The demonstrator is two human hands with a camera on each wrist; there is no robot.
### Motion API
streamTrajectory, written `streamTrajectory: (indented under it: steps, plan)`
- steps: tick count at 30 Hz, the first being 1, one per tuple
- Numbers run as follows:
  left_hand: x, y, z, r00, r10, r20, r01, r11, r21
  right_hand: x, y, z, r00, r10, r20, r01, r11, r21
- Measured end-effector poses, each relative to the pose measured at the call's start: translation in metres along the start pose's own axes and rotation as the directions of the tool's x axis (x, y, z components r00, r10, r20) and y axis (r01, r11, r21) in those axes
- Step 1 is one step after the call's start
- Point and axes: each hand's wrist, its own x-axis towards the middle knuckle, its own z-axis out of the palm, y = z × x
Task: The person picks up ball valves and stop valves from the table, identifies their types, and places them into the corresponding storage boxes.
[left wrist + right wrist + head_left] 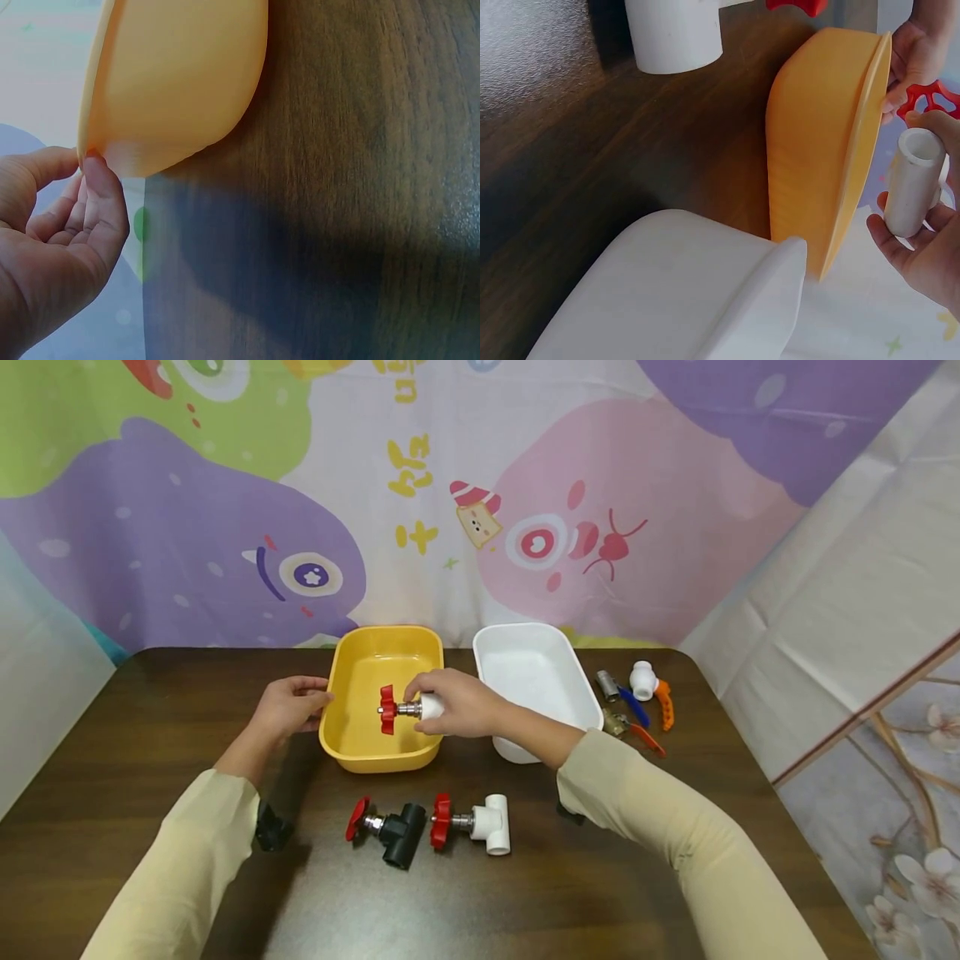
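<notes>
My left hand [288,706] pinches the left rim of a yellow plastic basin [382,763]. The left wrist view shows the thumb and index finger meeting on that rim. Over the basin's right half, my right hand [468,703] grips a white stop valve [431,706] by its pipe body. The valve's red handwheel points left across the basin's interior. Seen from the right wrist, the open end of its white pipe [913,184] sticks out between thumb and fingers. A white basin [536,664] stands to the right, partly behind my right forearm.
In front of the yellow basin lie a black stop valve [402,835] and another white stop valve [491,824], both with red handwheels. Right of the white basin are a white ball valve [642,681] with an orange handle and a brass valve [615,723]. A patterned curtain [420,568] hangs behind.
</notes>
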Motion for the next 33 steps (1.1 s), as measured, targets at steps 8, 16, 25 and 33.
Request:
streamTrajectory:
  steps: [8,16,25,33]
  plan:
    - [0.002,0.001,0.002,1.0,0.001,0.004,-0.001,1.0,-0.003,0.004,-0.002,0.002,1.0,0.017,0.01,-0.017,1.0,-0.017]
    - [0.001,0.002,0.001,1.0,-0.008,-0.007,0.008,1.0,0.0,0.009,-0.002,0.007,1.0,0.007,-0.001,-0.007,1.0,0.008]
    - [0.0,0.003,-0.001,0.999,-0.039,0.0,0.039,0.999,-0.007,0.016,0.0,0.015,1.0,0.01,0.001,-0.01,1.0,-0.001]
    - [0.001,0.001,-0.001,0.999,-0.032,0.011,0.033,0.999,-0.028,0.021,-0.001,0.023,1.0,0.018,0.016,-0.019,1.0,0.024]
